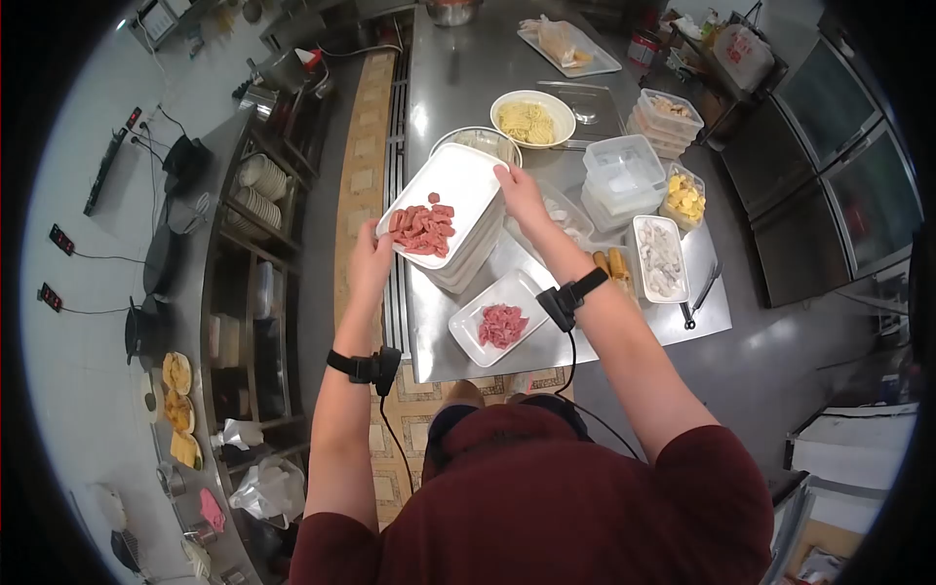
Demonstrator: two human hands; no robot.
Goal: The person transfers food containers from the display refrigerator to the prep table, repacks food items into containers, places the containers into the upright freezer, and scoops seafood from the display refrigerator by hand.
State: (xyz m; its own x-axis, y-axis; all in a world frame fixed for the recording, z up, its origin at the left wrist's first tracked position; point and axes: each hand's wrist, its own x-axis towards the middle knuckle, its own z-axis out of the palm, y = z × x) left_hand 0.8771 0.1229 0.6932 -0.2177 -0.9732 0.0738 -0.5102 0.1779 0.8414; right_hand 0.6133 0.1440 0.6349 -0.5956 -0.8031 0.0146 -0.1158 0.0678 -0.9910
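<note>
Head view. Tray (473,185), white, one, tilted, red meat (422,231) at its near end; I see it above a stack (466,271) of containers, contact unclear. My left hand (371,255): fingers closed on the tray's near-left corner. My right hand (522,198): fingers closed on its far-right corner. Nearer me, a plate (467,334) with pink meat (502,326). Beyond, a bowl (565,115) of noodles (527,122). Rightward, clear tubs (624,164). All on a steel table (439,356).
</note>
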